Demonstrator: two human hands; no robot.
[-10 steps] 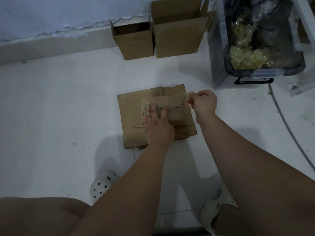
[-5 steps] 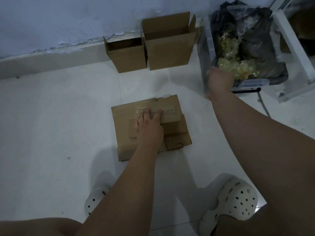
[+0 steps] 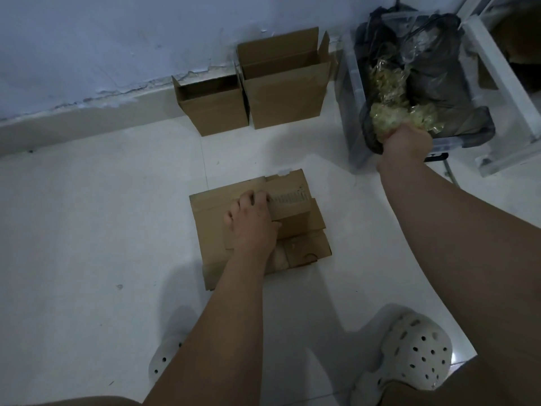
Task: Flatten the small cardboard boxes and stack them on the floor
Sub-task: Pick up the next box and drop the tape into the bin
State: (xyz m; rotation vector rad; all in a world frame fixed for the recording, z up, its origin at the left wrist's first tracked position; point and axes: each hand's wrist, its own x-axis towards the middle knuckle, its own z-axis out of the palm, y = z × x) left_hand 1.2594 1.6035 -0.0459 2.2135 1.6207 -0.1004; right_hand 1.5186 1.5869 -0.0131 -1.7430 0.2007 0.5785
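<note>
Centre: left hand [image 3: 251, 222] is gripping flattened brown cardboard stack [image 3: 313, 227]. Upper right: right hand [image 3: 407, 139], now off it, is reaching into clear plastic bin [image 3: 349, 112], fingers hidden; flattening likely finishing.

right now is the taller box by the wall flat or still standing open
Upright and open, not flattened: the taller box stands by the wall, its top flaps raised and its inside showing.

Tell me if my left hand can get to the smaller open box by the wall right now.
Probably yes. The left hand rests on the flattened stack, and only bare floor lies between it and the smaller open box by the wall. It would have to leave the stack first.
</note>
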